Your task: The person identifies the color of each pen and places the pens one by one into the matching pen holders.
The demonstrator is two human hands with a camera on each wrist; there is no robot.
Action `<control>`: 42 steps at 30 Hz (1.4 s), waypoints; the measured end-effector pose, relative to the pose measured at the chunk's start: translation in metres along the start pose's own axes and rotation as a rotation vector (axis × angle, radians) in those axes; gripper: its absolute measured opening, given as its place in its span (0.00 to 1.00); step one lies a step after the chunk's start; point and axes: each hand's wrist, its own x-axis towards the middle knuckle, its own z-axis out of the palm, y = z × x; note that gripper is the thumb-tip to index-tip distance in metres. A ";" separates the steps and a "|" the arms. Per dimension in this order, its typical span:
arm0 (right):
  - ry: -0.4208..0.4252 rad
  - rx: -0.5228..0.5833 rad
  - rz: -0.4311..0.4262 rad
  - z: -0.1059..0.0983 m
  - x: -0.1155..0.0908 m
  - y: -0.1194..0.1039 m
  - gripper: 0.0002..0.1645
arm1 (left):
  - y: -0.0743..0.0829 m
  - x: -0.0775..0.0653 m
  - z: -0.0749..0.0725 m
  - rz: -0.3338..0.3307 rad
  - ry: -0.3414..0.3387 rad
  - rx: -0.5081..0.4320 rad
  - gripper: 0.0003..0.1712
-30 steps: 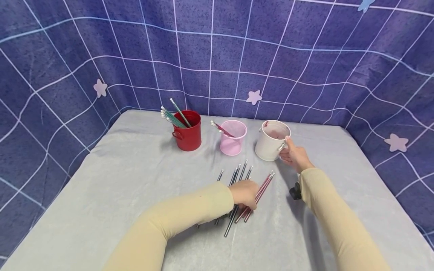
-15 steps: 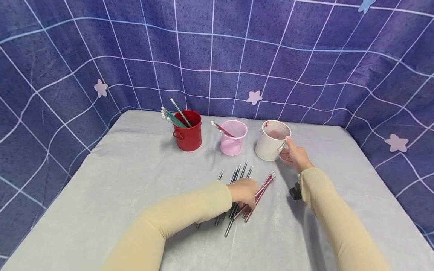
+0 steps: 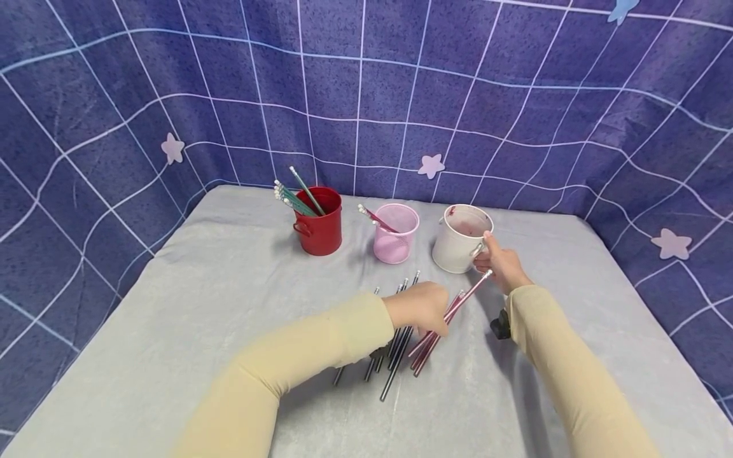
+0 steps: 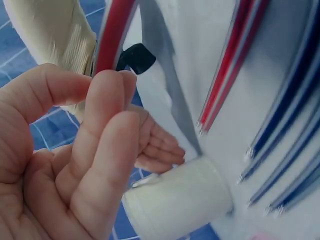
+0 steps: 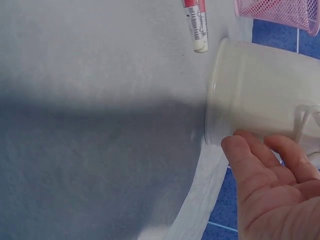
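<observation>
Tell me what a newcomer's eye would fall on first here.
Probably the red bucket, leftmost in the back row, with green pencils leaning out. Next, the left hand near the middle, pinching a red pencil by the dark pencils. Then the right hand, against the white bucket at the row's right end.

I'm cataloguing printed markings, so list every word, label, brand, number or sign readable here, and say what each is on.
No readable text in any view.
Red pencils: dark marks near the erasers, too small and blurred to read.
White bucket: reddish marks inside, no legible characters.
Red bucket, pink mesh cup: no lettering visible.
</observation>
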 end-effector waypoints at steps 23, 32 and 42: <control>-0.046 0.010 0.017 0.001 0.000 0.001 0.50 | -0.024 -0.007 -0.032 0.281 0.374 -0.068 0.09; -0.041 0.005 0.021 0.001 0.000 0.001 0.52 | -0.050 -0.013 -0.062 0.219 0.676 -0.256 0.08; -0.042 -0.003 0.018 -0.001 0.001 -0.001 0.53 | -0.067 -0.034 -0.098 0.152 0.774 -0.354 0.08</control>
